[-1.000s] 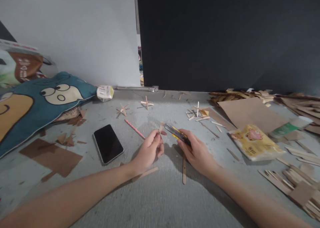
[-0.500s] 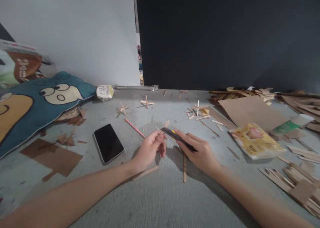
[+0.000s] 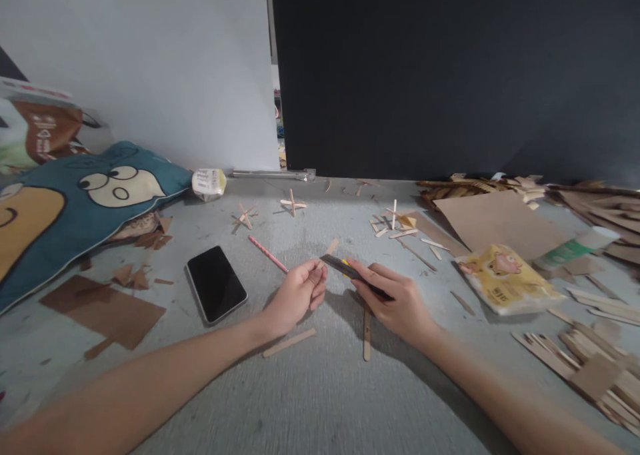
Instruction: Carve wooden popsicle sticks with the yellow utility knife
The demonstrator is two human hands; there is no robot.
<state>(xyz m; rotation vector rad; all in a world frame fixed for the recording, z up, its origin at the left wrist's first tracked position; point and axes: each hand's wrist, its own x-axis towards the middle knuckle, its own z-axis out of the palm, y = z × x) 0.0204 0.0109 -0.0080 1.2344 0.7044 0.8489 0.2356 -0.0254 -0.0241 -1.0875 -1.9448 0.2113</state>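
Note:
My left hand [image 3: 295, 295] is closed, with fingertips pinching a wooden craft stick [image 3: 333, 245] whose far end pokes out beyond the blade. In my right hand [image 3: 395, 298] is a black and yellow utility knife [image 3: 357, 272], its tip against the stick close to my left fingertips. The exact contact of blade and wood is too small to make out. One loose craft stick [image 3: 290, 343] lies below my left hand. Another stick [image 3: 367, 335] lies partly under my right hand. A pink patterned straw-like rod [image 3: 267, 252] rests just beyond my left hand.
Left of my hands lie a phone [image 3: 216, 284], brown cardboard [image 3: 105, 312] and a blue cartoon cushion [image 3: 110, 228]. Small crossed-stick pieces [image 3: 293, 204] stand farther back. A yellow tissue pack [image 3: 507, 278], a white-green tube [image 3: 575, 248] and bundled sticks [image 3: 597, 375] are at right.
The knife has moved slightly left and down onto the stick. The stick has tilted to the right, and my left fingers have curled in more tightly.

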